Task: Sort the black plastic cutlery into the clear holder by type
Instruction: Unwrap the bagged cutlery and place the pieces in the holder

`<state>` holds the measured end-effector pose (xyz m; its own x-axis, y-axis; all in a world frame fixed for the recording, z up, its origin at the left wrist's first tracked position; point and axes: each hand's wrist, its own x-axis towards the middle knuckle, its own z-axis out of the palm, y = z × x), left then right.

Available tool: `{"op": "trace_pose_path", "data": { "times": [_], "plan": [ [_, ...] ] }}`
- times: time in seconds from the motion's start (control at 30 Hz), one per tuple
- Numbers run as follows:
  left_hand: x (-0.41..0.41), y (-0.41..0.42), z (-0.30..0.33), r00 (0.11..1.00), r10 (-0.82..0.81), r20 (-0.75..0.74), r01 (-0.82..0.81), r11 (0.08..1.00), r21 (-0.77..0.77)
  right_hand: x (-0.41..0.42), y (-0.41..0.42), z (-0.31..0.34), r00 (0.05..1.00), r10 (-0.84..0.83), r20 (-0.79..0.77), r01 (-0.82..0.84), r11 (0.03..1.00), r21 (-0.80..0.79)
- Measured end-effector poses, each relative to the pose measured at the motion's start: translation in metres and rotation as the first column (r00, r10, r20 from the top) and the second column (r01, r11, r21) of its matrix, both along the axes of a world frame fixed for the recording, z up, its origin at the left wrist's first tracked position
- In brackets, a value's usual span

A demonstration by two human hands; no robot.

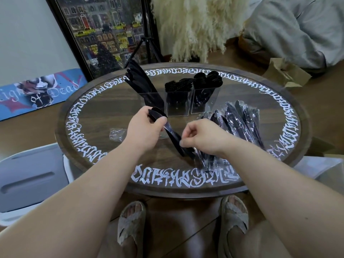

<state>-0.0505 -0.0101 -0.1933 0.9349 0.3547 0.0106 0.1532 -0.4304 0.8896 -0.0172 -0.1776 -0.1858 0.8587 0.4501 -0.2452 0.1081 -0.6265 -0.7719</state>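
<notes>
1. Round wooden tabletop (104,101), dark, ringed with white calligraphy lettering.
2. Clear holder (176,104) stands at the far middle of the tabletop, three compartments side by side.
3. Left compartment: knives (143,84), leaning out to the left. Middle compartment: forks (177,85). Right compartment: spoons (208,79), bowls up.
4. Left hand (147,127) grips the top end of a black cutlery piece (172,135), fingers and thumb curled round it; its type cannot be told for sure. The piece slants down to the right, above the tabletop, in front of the holder.
5. Right hand (202,136) pinches at the lower end of the same piece, fingers curled, where a clear plastic wrapper (206,161) covers it. The wrapper's tail lies on the tabletop near the front rim.
6. Pile of wrapped cutlery (240,121), black pieces in clear sleeves, lies to the right of the holder and just behind the right hand.
7. Crumpled empty wrapper (116,135) lies on the tabletop left of the left hand.
8. Beyond the tabletop: framed street picture (104,34), skateboard deck (37,94) on the floor, cream fluffy throw (195,25).
9. Below: two feet in beige slippers (130,226).
</notes>
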Motion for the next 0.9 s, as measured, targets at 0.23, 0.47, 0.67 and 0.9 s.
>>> {"op": "trace_pose_path", "data": {
  "times": [0.23,0.47,0.67,0.9],
  "plan": [
    [-0.005,-0.007,0.007,0.991,-0.135,0.009,0.134,0.989,0.069,0.009,0.021,0.001,0.986,-0.111,0.121,0.076,0.961,0.264],
    [-0.007,0.0,0.008,0.987,-0.162,-0.005,0.162,0.982,0.098,0.009,0.027,0.0,0.981,-0.094,0.168,0.05,0.967,0.251],
    [-0.008,-0.002,0.01,0.974,-0.225,-0.014,0.225,0.967,0.123,0.007,0.027,0.004,0.935,-0.1,0.34,0.067,0.992,0.11],
    [-0.009,-0.002,0.014,0.986,-0.137,0.095,0.125,0.984,0.124,0.007,0.027,0.006,0.91,-0.16,0.383,0.137,0.987,0.086]
  ]
}}
